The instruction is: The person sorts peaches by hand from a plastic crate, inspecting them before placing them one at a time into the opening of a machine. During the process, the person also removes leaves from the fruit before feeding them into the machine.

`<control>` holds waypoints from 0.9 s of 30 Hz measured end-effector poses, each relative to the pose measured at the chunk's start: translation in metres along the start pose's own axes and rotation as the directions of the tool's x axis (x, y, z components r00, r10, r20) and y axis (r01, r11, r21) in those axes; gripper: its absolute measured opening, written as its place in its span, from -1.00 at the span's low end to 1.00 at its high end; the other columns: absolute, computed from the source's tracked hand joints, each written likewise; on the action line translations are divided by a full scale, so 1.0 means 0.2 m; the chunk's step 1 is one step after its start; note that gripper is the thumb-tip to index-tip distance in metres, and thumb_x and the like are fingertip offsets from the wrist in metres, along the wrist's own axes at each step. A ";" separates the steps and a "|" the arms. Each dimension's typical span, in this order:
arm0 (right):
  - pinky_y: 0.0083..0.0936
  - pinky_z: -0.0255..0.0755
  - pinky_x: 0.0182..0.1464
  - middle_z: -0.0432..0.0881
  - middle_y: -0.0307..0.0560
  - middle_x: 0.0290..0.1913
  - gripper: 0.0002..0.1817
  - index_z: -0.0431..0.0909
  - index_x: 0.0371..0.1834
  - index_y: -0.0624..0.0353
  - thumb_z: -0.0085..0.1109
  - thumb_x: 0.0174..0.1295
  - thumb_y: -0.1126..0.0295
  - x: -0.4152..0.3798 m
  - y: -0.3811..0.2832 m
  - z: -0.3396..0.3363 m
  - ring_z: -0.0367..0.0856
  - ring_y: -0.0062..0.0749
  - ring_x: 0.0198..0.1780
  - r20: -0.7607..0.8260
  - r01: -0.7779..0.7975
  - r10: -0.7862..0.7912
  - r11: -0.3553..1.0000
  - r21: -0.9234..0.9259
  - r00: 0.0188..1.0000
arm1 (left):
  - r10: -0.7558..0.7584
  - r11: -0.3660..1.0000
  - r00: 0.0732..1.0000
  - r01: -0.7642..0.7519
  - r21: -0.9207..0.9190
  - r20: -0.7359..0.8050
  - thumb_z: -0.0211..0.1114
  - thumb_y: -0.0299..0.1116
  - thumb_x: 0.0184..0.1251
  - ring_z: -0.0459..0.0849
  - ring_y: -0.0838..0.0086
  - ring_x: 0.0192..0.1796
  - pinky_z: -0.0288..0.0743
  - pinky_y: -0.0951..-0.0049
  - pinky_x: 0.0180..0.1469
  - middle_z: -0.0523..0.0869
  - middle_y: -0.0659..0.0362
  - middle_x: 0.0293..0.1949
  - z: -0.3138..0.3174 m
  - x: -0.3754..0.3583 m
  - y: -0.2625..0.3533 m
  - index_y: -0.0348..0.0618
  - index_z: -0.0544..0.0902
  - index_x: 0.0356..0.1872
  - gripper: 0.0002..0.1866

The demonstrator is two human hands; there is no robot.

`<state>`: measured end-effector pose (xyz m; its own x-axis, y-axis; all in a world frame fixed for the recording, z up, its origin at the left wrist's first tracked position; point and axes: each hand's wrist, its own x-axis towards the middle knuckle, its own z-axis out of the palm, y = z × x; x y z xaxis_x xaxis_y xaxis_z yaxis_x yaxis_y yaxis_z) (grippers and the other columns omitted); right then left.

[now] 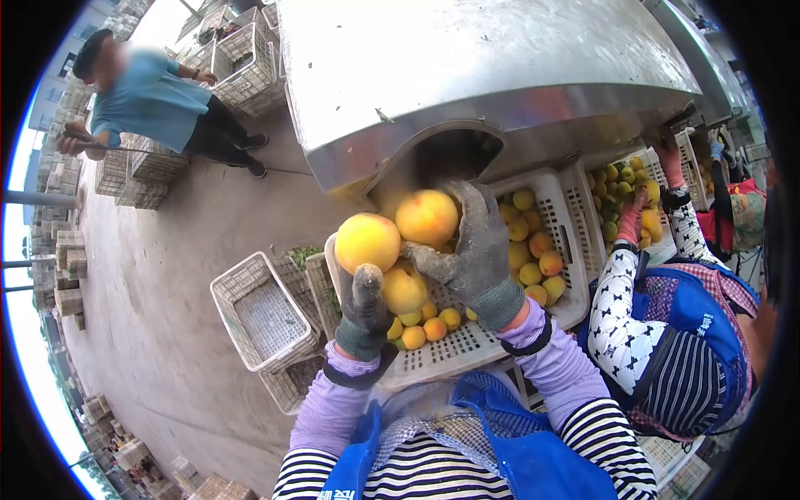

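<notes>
Peaches right at my gloves: left hand (364, 302) clenched under one peach (367, 242), right hand (476, 250) clasped around another peach (427, 217) just beside it, both held above the white crate (557, 218) by the chute mouth (457, 154).

An empty white crate (267, 310) sits on the concrete floor (167, 275), a person in a blue shirt (150, 100) bends among stacked crates (137, 175), and a co-worker in a dotted sleeve (621, 308) stands alongside
</notes>
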<state>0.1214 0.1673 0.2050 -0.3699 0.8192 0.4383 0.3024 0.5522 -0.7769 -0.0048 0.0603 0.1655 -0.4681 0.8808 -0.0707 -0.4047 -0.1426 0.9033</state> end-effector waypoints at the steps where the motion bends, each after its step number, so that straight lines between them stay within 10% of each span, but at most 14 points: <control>1: -0.09 0.50 0.08 0.54 0.17 0.04 -0.17 0.45 0.21 0.21 0.57 -0.14 0.06 0.02 0.04 0.03 0.57 0.11 0.06 0.036 -0.074 0.075 0.997 -0.037 0.997 | 0.002 1.000 1.000 -0.002 0.029 0.002 0.28 0.22 0.26 0.64 0.30 0.04 0.59 0.30 0.06 0.57 0.04 0.08 0.01 -0.01 0.02 -0.25 0.41 0.27 -0.21; 8: -0.10 0.54 -0.08 0.60 0.06 -0.06 -0.33 0.53 0.10 0.08 0.51 -0.09 0.04 -0.07 0.32 0.18 0.63 0.03 -0.08 0.129 -0.065 0.144 0.874 -0.482 0.981 | -0.225 0.974 0.974 0.225 -0.007 -0.027 0.26 0.09 0.33 0.60 0.35 0.09 0.54 0.35 0.11 0.58 0.07 0.11 0.00 -0.26 -0.01 -0.26 0.40 0.31 -0.29; 16: -0.11 0.55 -0.04 0.65 0.07 -0.03 -0.33 0.57 0.04 0.17 0.54 -0.05 -0.02 0.15 0.36 0.29 0.65 0.03 -0.05 0.133 0.080 -0.038 0.943 -0.323 0.990 | -0.221 0.974 0.975 0.219 -0.049 -0.028 0.38 -0.29 0.21 0.56 0.34 0.17 0.48 0.32 0.22 0.56 0.05 0.16 -0.01 -0.25 0.08 -0.26 0.37 0.35 -0.32; 19: -0.17 0.54 0.02 0.65 0.09 -0.01 -0.25 0.52 0.13 0.20 0.55 -0.06 -0.03 0.19 0.21 0.18 0.66 -0.03 0.01 0.357 -0.211 0.363 0.893 -0.399 0.861 | -0.168 0.984 0.986 0.167 -0.058 -0.006 0.42 -0.43 0.17 0.56 0.32 0.21 0.49 0.30 0.26 0.55 0.04 0.18 -0.06 -0.26 0.03 -0.25 0.32 0.38 -0.28; 22: -0.23 0.52 0.11 0.63 0.15 0.01 -0.14 0.44 0.26 0.21 0.55 -0.06 -0.05 -0.07 0.09 0.00 0.63 -0.07 0.07 0.234 -0.185 0.171 0.982 0.038 0.957 | -0.071 0.997 0.997 0.071 0.036 -0.001 0.47 -0.44 0.16 0.55 0.29 0.24 0.49 0.26 0.30 0.53 0.03 0.21 -0.05 -0.26 0.01 -0.25 0.30 0.39 -0.24; 27: -0.22 0.48 0.19 0.54 0.18 0.13 -0.10 0.38 0.33 0.20 0.56 -0.06 0.02 -0.32 -0.06 -0.02 0.58 -0.02 0.12 0.413 -0.377 0.263 0.898 0.225 0.872 | -0.112 0.973 0.988 0.131 -0.190 0.104 0.50 -0.27 0.22 0.50 0.26 0.30 0.47 0.24 0.33 0.48 0.01 0.27 0.02 -0.26 -0.02 -0.26 0.22 0.44 -0.16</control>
<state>0.1454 0.1090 0.1875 -0.6058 0.7956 -0.0084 0.2137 0.1525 -0.9649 0.0240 0.0163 0.1670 -0.3357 0.9333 -0.1275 -0.6045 -0.1096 0.7890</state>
